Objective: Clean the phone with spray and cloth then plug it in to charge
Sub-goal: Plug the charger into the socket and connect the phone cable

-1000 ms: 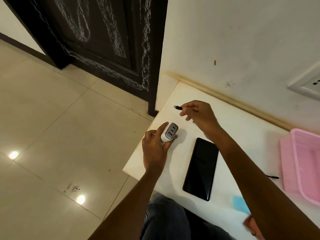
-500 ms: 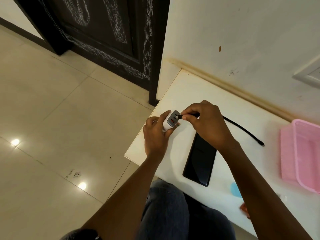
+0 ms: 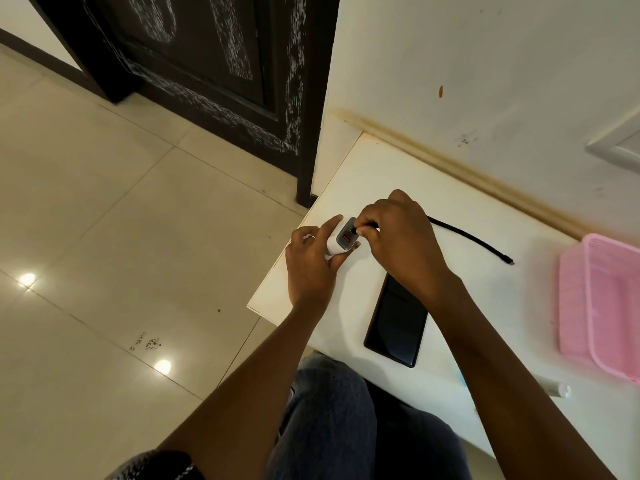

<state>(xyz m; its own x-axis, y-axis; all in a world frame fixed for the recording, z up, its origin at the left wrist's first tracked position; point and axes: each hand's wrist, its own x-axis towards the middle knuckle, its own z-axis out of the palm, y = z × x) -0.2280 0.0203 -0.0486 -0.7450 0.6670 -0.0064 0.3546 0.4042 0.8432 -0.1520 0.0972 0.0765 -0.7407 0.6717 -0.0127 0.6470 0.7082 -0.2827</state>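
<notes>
Gripping charger in left hand, right hand pinching cable, pink basket nearby

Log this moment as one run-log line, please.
left hand: holds charger | right hand: pinches cable plug at port | phone: on table

At the table's corner, the left hand grips a white charger while the right hand pinches the black cable's plug against its port. A dark phone lies flat just beside, near a pink basket.
</notes>
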